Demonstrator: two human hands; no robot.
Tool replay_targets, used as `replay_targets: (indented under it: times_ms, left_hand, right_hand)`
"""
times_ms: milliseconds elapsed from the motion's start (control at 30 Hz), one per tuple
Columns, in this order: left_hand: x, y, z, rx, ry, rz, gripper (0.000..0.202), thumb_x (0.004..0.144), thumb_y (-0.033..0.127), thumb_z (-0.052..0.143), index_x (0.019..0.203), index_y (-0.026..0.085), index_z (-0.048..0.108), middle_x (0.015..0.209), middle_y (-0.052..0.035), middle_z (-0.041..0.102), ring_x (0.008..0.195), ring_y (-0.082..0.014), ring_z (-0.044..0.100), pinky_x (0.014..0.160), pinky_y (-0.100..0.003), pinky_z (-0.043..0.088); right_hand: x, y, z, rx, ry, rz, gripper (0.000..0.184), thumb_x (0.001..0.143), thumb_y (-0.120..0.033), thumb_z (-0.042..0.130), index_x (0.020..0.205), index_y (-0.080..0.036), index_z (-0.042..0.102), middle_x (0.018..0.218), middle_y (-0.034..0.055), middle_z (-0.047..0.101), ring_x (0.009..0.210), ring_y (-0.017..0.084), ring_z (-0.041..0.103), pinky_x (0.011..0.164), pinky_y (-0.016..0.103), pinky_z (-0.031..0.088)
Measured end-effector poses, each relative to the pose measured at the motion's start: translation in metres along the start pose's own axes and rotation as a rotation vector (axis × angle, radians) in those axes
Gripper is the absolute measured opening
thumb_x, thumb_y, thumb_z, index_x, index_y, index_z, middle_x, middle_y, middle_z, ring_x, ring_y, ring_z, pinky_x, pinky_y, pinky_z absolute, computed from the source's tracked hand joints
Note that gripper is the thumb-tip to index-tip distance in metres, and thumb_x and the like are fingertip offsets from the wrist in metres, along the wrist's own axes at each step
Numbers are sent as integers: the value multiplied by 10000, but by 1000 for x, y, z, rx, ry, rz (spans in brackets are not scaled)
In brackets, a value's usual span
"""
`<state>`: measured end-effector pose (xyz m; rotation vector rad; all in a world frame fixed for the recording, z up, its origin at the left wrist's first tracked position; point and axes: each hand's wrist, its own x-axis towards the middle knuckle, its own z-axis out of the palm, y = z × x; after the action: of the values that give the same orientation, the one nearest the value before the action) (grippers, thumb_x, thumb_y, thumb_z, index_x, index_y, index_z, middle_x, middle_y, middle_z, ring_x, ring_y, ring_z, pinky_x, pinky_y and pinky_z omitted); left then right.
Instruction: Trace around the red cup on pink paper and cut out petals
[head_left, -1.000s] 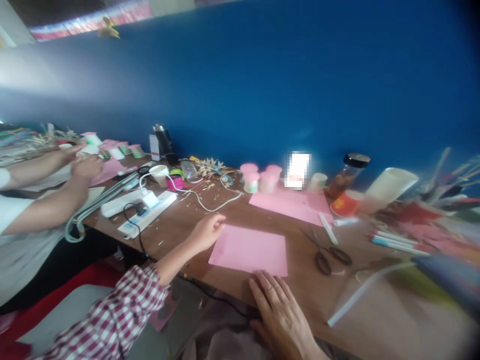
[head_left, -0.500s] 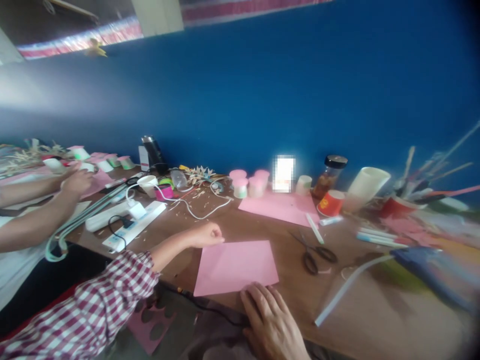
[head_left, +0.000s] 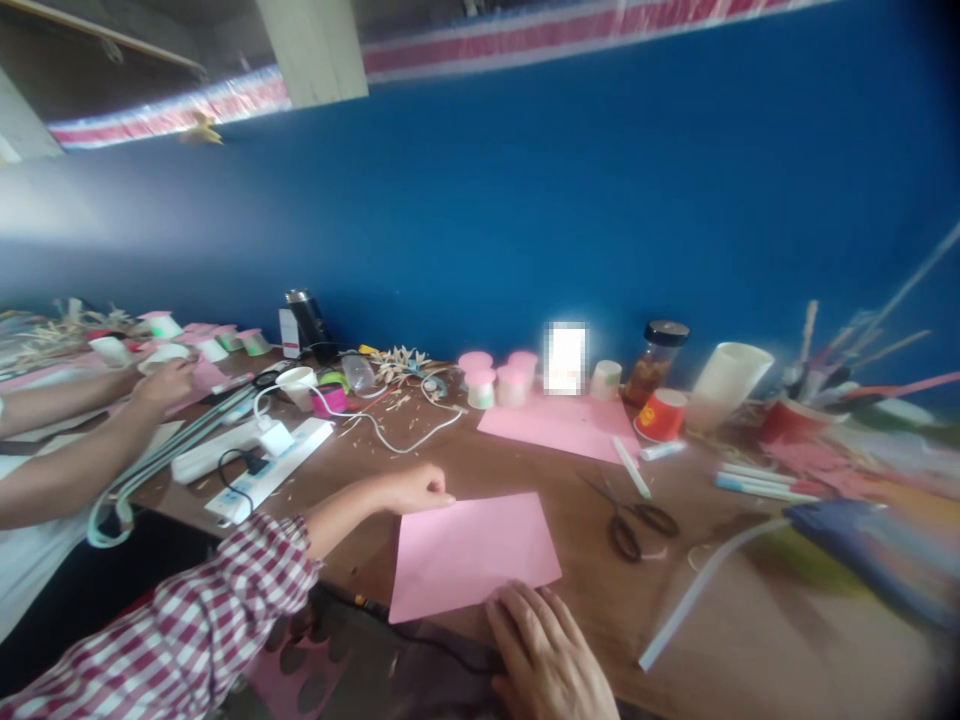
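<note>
A pink sheet of paper (head_left: pixel 472 555) lies flat on the table near its front edge. My left hand (head_left: pixel 420 490) rests with curled fingers at the far left corner of the sheet, thumb side along its far edge; nothing shows inside the curl. Stretched over the near right edge of the paper is my right hand (head_left: pixel 551 645), open, fingertips touching the sheet. Scissors (head_left: pixel 630 525) with dark handles lie right of the paper. Behind it, a second pink sheet (head_left: pixel 555 425) carries a white marker (head_left: pixel 631 467) across its right edge.
Cups with pink discs (head_left: pixel 480 385) stand by the blue wall. At right are a jar (head_left: pixel 656 365), a red paper cup (head_left: pixel 660 415) and a blue glue gun (head_left: pixel 862 540). Left are a power strip (head_left: pixel 277 465) and another person's hands (head_left: pixel 165 380). Cut pink paper (head_left: pixel 300 665) lies below the table edge.
The view has tilted slightly, so things sit a little lower. Both my hands stay at the pink sheet in nearly the same places. The other person's hands have shifted slightly.
</note>
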<state>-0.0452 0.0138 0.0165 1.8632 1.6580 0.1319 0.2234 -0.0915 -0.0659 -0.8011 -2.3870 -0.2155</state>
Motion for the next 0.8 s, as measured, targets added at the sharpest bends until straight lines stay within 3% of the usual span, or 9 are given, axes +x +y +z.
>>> replay_targets:
  times_ms: [167, 533, 667, 800]
  left_hand:
    - [4, 13, 0, -82, -27, -10, 292, 661, 431, 576, 804, 186, 645, 762, -28, 659, 637, -156, 553, 537, -219, 348]
    - [29, 33, 3, -83, -278, 244, 271, 787, 339, 477, 850, 185, 690, 850, -26, 694, 750, -173, 594, 662, -239, 396]
    - [37, 36, -6, -243, -177, 245, 267, 776, 391, 533, 842, 175, 676, 861, -35, 694, 822, -198, 604, 728, -265, 424]
    - [47, 42, -6, -724, 17, 121, 298, 697, 376, 660, 920, 179, 659, 916, -57, 693, 838, -200, 627, 754, -296, 464]
  right_hand:
    - [-1, 0, 1, -10, 20, -2, 498, 771, -494, 614, 1171, -204, 550, 1091, 36, 650, 1015, 220, 561, 896, 333, 402]
    - [7, 1, -11, 35, 65, 16, 361, 837, -359, 535, 1160, -199, 551, 1083, 55, 651, 1021, 209, 577, 876, 315, 477]
    - [5, 8, -30, 79, 119, -8, 276, 896, -278, 461, 1125, -155, 552, 1088, 94, 643, 1056, 194, 566, 864, 281, 492]
    - [4, 20, -57, 128, 88, 58, 295, 892, -285, 471, 1144, -150, 543, 1030, 95, 657, 964, 174, 603, 847, 261, 502]
